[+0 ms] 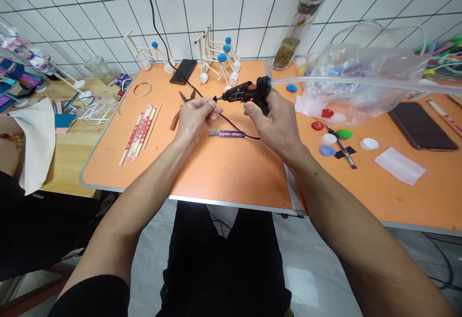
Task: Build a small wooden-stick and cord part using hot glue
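My right hand is wrapped round a black hot glue gun, whose small red light is lit. A long clear glue stick runs out of its back to the right. The nozzle points left at the fingertips of my left hand. Those fingers are pinched on a small dark piece, too small to name, right at the nozzle tip. Below the gun lie purple thread snips, and pliers with reddish handles lie partly behind my left hand.
Stick models with blue balls stand at the back by a phone. Wrapped chopsticks lie left. Right are bottle caps, a pen, a plastic bag, another phone and a glass bottle. A black cable crosses the table.
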Demonstrator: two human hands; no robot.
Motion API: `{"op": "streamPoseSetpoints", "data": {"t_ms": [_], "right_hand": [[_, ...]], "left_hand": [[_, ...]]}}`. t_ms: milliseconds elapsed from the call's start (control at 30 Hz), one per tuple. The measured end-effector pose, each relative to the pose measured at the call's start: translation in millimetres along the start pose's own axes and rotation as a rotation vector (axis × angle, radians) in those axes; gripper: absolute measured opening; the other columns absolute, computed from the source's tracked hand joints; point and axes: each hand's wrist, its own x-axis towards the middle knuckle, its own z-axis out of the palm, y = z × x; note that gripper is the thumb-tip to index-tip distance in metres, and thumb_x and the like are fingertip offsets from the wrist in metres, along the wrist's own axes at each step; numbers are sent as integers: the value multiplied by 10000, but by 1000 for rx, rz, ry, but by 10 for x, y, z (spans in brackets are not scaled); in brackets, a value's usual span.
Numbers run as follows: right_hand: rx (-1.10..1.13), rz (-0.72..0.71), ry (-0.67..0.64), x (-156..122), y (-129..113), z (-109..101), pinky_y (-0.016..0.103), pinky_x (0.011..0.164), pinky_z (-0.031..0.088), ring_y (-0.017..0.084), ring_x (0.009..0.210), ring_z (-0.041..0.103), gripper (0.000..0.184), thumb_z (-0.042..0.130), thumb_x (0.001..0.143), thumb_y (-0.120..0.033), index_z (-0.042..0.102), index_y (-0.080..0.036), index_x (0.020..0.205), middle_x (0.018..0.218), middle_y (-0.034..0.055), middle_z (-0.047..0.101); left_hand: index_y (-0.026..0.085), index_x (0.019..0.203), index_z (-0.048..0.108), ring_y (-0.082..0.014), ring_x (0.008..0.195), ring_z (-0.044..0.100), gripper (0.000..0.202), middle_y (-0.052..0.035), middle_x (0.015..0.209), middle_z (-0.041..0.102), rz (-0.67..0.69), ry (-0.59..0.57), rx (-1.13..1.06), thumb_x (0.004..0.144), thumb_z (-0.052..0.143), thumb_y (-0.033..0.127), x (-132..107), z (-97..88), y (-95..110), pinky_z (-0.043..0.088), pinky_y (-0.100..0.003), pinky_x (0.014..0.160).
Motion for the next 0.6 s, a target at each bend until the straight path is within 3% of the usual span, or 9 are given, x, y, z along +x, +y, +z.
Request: {"op": "streamPoseSetpoints", "data": {"t_ms": [600], "right_hand": [[-42,-38,-7,-3,66,12,577,974,685,342,956,806,715,460,1123,-886,749,-284,1379,997,73,815]], "left_hand": [[190,865,805,-88,589,671,186,-52,821,865,6,-6,4,963,938,274,-8,0,-2,562,-205,624]]}}
